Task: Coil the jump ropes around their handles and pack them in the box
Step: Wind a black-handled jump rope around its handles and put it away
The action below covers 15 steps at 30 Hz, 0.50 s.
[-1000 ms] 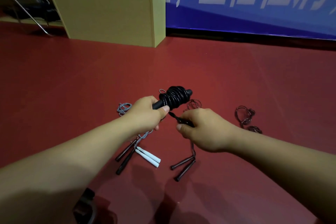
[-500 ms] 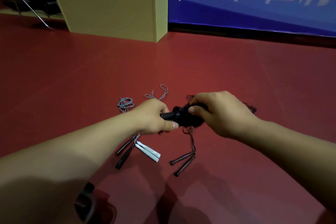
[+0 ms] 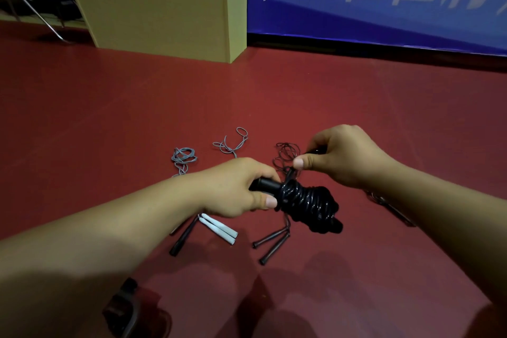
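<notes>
Head view: the black jump rope (image 3: 307, 204), coiled round its handles, is held above the red floor (image 3: 137, 118). One handle end is gripped by the left hand (image 3: 238, 189); the rope's loose end is pinched by the right hand (image 3: 343, 156) just above the coil. The cardboard box (image 3: 153, 0) stands well beyond the coil.

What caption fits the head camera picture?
Left hand grips the black jump rope bundle while right hand pinches its loose end.

Two bare forearms, no sleeves, left hand (image 3: 236, 186), right hand (image 3: 345, 156)
</notes>
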Motion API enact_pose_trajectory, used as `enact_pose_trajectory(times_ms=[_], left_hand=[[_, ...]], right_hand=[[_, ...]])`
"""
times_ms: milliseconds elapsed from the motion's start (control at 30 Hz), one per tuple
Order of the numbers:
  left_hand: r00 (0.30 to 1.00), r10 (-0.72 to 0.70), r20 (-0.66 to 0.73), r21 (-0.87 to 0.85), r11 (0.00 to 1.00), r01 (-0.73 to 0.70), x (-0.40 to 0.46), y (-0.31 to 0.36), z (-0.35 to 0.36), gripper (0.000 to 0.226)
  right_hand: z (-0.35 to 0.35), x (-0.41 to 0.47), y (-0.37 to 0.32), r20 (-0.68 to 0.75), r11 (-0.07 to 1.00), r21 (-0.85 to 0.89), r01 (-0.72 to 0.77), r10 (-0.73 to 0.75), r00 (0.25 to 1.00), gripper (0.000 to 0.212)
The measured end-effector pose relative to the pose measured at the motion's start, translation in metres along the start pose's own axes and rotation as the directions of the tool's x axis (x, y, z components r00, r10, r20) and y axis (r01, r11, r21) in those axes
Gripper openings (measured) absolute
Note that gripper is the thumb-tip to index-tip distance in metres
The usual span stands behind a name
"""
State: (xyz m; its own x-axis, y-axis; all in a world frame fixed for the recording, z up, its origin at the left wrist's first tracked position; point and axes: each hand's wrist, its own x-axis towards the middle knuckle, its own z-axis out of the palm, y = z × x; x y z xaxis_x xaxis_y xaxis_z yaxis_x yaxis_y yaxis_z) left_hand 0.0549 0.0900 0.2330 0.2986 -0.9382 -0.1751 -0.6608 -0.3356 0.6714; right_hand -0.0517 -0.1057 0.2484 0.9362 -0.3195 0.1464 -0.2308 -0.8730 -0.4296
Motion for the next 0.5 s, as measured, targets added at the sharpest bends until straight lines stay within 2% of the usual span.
enact_pose_trajectory(times_ms=[167, 300, 500], left_hand=[[1.000, -0.023, 0.004, -0.090, 0.996, 0.024, -0.002, -0.003, -0.001, 0.004], [1.000, -0.022, 0.020, -0.300, 0.954, 0.027, -0.006, -0.006, -0.003, 0.004], [0.992, 0.060, 0.110, -0.286, 0.958, -0.026, -0.006, 0.008, 0.001, 0.004]], right_hand=[[-0.006, 0.003, 0.007, -0.031, 1.000, -0.020, 0.023, -0.023, 0.999, 0.042], [-0.017, 0.003, 0.016, -0.068, 1.000, 0.021, -0.008, 0.009, 0.998, 0.054], [-0.014, 0.004, 0.015, -0.018, 0.997, 0.080, -0.023, 0.024, 1.000, 0.056]])
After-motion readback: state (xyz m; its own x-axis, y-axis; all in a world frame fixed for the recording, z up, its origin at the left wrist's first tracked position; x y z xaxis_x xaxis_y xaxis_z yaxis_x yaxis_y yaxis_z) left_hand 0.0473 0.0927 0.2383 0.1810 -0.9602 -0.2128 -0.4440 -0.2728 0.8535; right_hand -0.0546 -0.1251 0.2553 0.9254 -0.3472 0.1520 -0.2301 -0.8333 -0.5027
